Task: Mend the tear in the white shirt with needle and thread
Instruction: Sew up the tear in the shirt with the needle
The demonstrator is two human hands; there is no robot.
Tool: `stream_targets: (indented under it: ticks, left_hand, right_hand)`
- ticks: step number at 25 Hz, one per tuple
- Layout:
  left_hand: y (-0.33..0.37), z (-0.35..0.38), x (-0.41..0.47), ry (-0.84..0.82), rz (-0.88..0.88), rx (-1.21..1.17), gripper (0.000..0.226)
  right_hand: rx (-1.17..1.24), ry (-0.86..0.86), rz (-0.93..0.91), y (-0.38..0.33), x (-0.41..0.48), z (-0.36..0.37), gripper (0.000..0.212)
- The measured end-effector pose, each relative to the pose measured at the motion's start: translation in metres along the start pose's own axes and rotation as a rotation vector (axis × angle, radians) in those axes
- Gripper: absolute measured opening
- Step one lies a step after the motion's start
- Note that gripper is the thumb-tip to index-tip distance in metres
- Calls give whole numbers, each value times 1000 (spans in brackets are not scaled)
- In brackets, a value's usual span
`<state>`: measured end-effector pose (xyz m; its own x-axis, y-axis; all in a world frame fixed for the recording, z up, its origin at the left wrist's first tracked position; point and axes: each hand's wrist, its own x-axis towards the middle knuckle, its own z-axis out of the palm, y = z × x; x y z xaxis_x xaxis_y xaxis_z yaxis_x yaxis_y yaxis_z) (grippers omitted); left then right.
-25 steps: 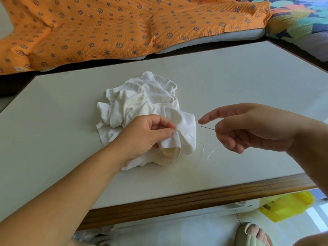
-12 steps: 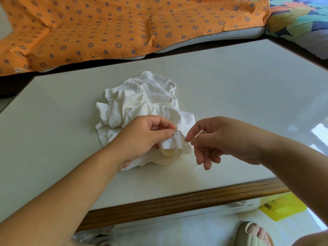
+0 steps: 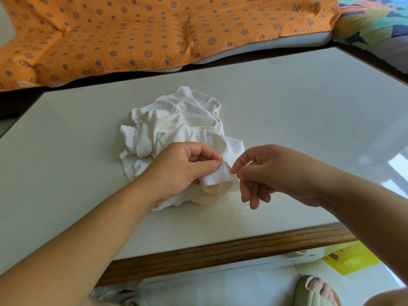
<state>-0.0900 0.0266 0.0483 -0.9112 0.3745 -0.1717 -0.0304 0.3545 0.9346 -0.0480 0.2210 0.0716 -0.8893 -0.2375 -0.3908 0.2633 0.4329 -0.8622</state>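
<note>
**A:** How would the white shirt (image 3: 176,122) have handled?

**B:** Soft, light and limp, by my judgement. It lay bunched on the desk (image 3: 309,102), partly under the left hand (image 3: 183,171) and mostly beyond it. One fold stood up between the two hands. I'd have taken hold right at that fold, close to the stitching spot, because loose cloth slumps anywhere else. I couldn't see the tear itself.

**A:** And the hands?

**B:** The left hand pinched the fold between thumb and forefinger, and its other fingers were curled into the cloth below. The right hand (image 3: 276,173) met the fold at its fingertips. Its thumb and forefinger were pressed tight together, and the remaining fingers hung loosely curled. The needle was too fine to make out, but I judged it sat in that pinch. A wisp of thread (image 3: 245,207) curled just beneath the right hand's lowest fingers.
</note>
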Motion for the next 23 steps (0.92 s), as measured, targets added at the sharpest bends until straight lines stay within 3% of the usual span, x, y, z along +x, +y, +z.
stream_targets:
  ticks: [6,12,18,23]
  left_hand:
    - [0,11,-3,-13,61,71,9]
    - [-1,15,-1,60,28,-65,10]
    - [-1,20,-5,81,133,115,12]
    - [-4,23,-5,89,167,213,17]
  right_hand:
    - [3,113,-43,4,3,11,15]
    - [82,145,-71,6,3,11,12]
    - [156,179,-115,8,3,11,11]
    - [70,159,-138,5,0,16,10]
